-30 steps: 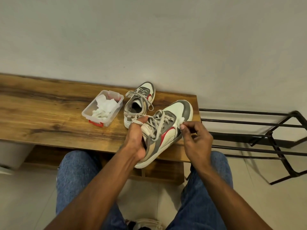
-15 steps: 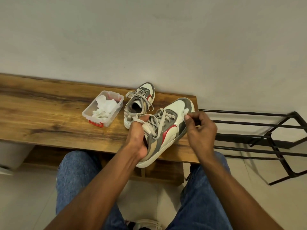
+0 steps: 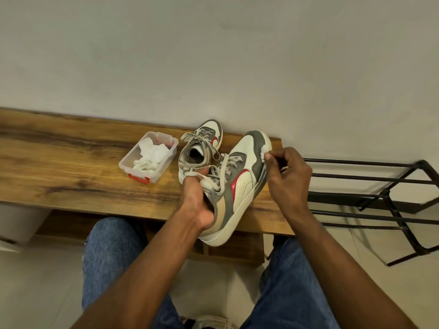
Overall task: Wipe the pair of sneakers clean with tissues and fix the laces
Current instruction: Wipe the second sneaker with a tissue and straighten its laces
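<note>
a: now the left hand (image 3: 196,200) grips the tilted sneaker (image 3: 234,184) on the bench (image 3: 71,167).
b: right hand (image 3: 288,179) pinches a tissue (image 3: 263,157) at the toe; i'd use short, firm strokes.

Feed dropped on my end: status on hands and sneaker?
Left hand grips held sneaker at collar. Right hand pinches tissue against toe edge. Second sneaker on bench, nothing blocking.
</note>
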